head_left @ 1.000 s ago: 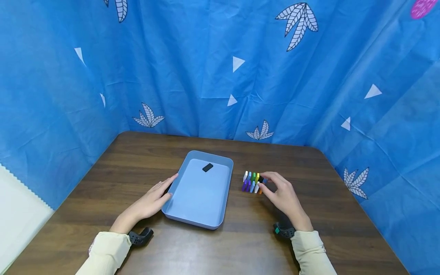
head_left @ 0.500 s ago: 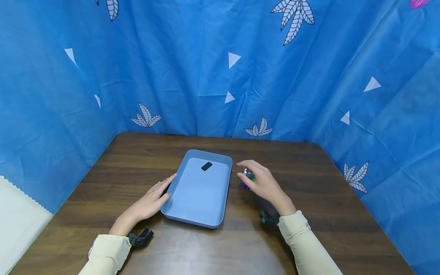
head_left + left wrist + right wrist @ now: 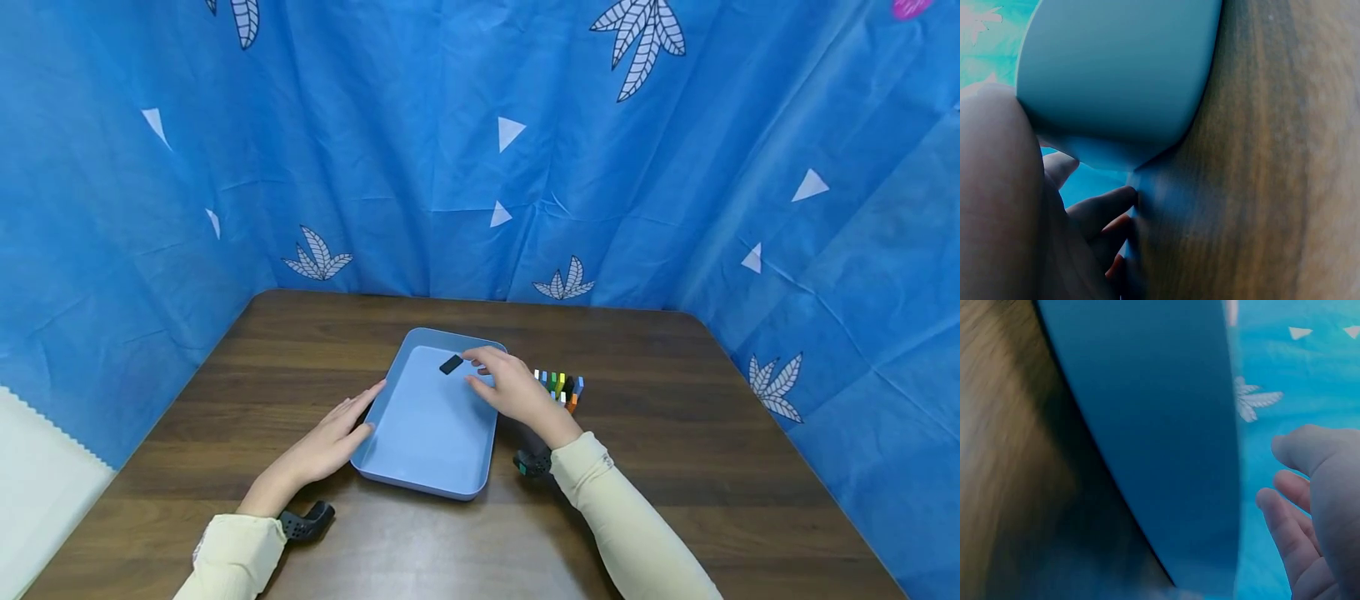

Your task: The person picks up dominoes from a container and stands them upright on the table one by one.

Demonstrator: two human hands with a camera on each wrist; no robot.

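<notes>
A light blue rectangular tray point(image 3: 423, 442) lies in the middle of the table. Near its far end, a small black domino-like block point(image 3: 451, 364) rests flat on the tray floor. My left hand point(image 3: 322, 446) is at the tray's left side, fingers extended along the rim. My right hand point(image 3: 513, 392) hovers over the tray's right rim, fingertips just right of the black block. In the right wrist view, thumb and fingers of that hand point(image 3: 1335, 500) are apart, with nothing visible between them. The tray's outer wall point(image 3: 1116, 69) fills much of the left wrist view.
Right of the tray stand several small coloured blocks point(image 3: 561, 381) in two rows, partly hidden behind my right hand and wrist. The brown wooden table point(image 3: 675, 433) is backed by a blue patterned curtain point(image 3: 420, 167).
My right hand has moved left from the coloured blocks to above the tray. My left hand, the tray and the black block keep their places; the camera view has shifted slightly.
</notes>
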